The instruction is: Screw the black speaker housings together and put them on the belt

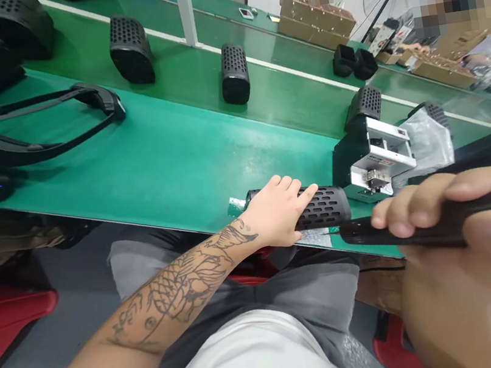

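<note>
My left hand (279, 209) lies over a black perforated housing (325, 204), gripping it on its side at the near edge of the green table. The fingers wrap across its slotted face and hide its left part. My right hand (458, 220) is closed around a black electric screwdriver (373, 232), held level close to the camera. Its thin bit points left, along the near side of the housing; whether the tip touches it I cannot tell. Clear plastic film (315, 237) lies under the housing. Just beyond it stands a black and white screw feeder (377, 158).
Several similar housings, such as this upright one (235, 75), stand along the green conveyor belt (192, 72). A black headset with a strap (42, 150) lies at the left. A metal post (185, 8) rises behind the belt. Cardboard boxes (316, 20) and people are across the line.
</note>
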Tool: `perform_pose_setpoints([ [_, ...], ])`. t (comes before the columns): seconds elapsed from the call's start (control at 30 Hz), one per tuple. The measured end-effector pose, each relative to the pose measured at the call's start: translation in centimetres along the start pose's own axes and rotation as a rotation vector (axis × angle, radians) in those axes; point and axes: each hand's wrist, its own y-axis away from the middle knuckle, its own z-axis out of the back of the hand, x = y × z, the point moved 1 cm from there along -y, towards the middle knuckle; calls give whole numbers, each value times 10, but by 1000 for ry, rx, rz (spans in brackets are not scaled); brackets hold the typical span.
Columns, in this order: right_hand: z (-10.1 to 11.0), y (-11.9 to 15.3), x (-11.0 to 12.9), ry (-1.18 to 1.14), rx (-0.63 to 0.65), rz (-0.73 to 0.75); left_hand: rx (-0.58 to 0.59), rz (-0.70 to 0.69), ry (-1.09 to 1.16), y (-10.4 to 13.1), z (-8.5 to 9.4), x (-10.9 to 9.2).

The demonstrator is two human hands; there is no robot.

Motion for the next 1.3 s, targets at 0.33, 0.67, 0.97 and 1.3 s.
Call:
perform_pose_setpoints([
  [0.33, -44, -2, -37, -55, 111, 17, -24, -14, 22, 0, 1, 0],
  [0.67, -50, 4, -39, -83, 203, -27, 4, -12, 48, -2, 6, -2],
  [0.97, -48, 2, -46, -77, 252, -49, 25, -4, 38, -2, 7, -4],
  [1.3, -46, -26, -11, 13, -3, 75, -19, -6, 17, -3, -3, -1],
])
